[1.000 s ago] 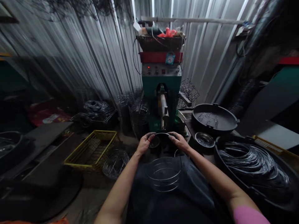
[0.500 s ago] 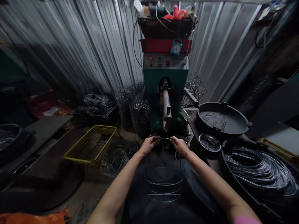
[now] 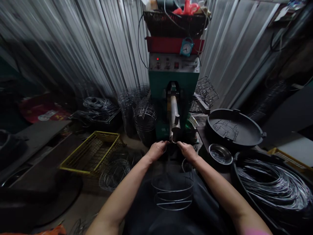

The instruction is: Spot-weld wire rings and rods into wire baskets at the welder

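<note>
My left hand [image 3: 156, 150] and my right hand [image 3: 186, 150] grip the far top rim of a round wire basket frame [image 3: 172, 192] that rests on my dark apron. Both hands press that rim up under the tip of the metal arm [image 3: 174, 117] of a green welding machine [image 3: 173, 81]. The frame's lower rings hang toward me between my forearms. The point where rim meets arm tip is partly hidden by my fingers.
A yellow wire crate [image 3: 91, 152] and a loose wire basket [image 3: 113, 173] lie at the left. Stacked wire baskets [image 3: 144, 118] stand beside the machine. At the right sit a black pan [image 3: 232, 128], a small metal bowl [image 3: 220, 154] and a tub of wire rings [image 3: 274, 186].
My hands have moved forward and closer together, lifting the frame's rim up to the tip of the machine arm. The view has shifted slightly forward.
</note>
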A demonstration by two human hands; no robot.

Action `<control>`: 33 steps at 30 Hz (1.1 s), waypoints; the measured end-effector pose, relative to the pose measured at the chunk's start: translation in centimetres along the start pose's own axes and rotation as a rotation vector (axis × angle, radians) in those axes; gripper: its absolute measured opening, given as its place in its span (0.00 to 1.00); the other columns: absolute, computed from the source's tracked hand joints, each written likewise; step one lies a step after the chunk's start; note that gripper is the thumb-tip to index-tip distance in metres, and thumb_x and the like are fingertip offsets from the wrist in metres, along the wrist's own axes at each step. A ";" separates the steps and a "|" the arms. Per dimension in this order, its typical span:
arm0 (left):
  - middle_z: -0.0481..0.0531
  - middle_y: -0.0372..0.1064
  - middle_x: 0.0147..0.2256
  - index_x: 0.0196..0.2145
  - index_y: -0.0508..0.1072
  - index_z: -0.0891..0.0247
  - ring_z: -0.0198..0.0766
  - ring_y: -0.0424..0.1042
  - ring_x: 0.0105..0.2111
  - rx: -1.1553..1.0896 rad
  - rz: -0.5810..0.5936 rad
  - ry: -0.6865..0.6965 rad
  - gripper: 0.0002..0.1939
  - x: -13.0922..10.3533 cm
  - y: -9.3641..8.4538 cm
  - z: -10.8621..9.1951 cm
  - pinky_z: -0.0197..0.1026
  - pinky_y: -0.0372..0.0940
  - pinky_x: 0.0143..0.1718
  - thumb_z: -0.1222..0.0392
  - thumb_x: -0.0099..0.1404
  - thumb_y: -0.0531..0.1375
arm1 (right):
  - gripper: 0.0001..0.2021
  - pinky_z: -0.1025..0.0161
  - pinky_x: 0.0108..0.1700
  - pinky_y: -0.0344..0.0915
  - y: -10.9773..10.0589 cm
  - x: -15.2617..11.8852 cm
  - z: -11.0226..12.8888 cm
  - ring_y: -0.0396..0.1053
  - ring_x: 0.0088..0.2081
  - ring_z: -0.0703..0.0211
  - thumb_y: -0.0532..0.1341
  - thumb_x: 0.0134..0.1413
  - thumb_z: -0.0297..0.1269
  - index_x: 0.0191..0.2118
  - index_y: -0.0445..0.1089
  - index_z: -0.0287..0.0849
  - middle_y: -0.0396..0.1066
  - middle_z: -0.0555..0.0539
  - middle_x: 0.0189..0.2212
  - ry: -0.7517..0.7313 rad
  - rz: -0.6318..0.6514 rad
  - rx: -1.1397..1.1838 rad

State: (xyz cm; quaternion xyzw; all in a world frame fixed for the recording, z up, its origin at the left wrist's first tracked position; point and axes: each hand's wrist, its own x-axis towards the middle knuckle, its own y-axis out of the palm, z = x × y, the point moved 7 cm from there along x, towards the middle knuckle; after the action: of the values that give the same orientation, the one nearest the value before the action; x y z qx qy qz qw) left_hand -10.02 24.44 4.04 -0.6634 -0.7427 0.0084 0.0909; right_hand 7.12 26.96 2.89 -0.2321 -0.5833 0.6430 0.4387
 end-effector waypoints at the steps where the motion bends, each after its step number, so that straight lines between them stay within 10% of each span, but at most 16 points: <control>1: 0.48 0.66 0.22 0.26 0.73 0.57 0.38 0.69 0.29 0.023 0.034 0.015 0.17 0.2 0.3 -0.2 0.34 0.60 0.33 0.77 0.42 0.59 | 0.13 0.67 0.27 0.55 -0.1 0.1 -0.1 0.68 0.28 0.57 0.48 0.56 0.32 0.44 0.65 0.45 0.70 0.44 0.31 -0.002 0.002 -0.013; 19: 0.49 0.68 0.29 0.38 0.69 0.62 0.35 0.67 0.30 0.665 0.288 0.297 0.16 0.3 2.4 -1.1 0.35 0.59 0.33 0.73 0.51 0.54 | 0.09 0.69 0.26 0.52 -0.9 0.9 0.0 0.67 0.27 0.61 0.49 0.57 0.33 0.38 0.65 0.42 0.71 0.47 0.27 -0.030 0.020 0.085; 33: 0.48 0.67 0.26 0.33 0.69 0.64 0.34 0.66 0.29 0.588 0.311 0.274 0.12 0.7 2.4 -1.0 0.33 0.57 0.32 0.73 0.51 0.52 | 0.08 0.71 0.28 0.54 -0.8 1.2 -0.6 0.68 0.29 0.61 0.51 0.54 0.33 0.37 0.66 0.44 0.72 0.47 0.28 0.040 0.057 0.242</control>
State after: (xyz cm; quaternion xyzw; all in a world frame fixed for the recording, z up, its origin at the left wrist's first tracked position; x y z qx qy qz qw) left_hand -7.54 25.29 4.80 -0.7091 -0.5795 0.1462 0.3742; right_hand 7.25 28.21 3.83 -0.2065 -0.4860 0.7160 0.4566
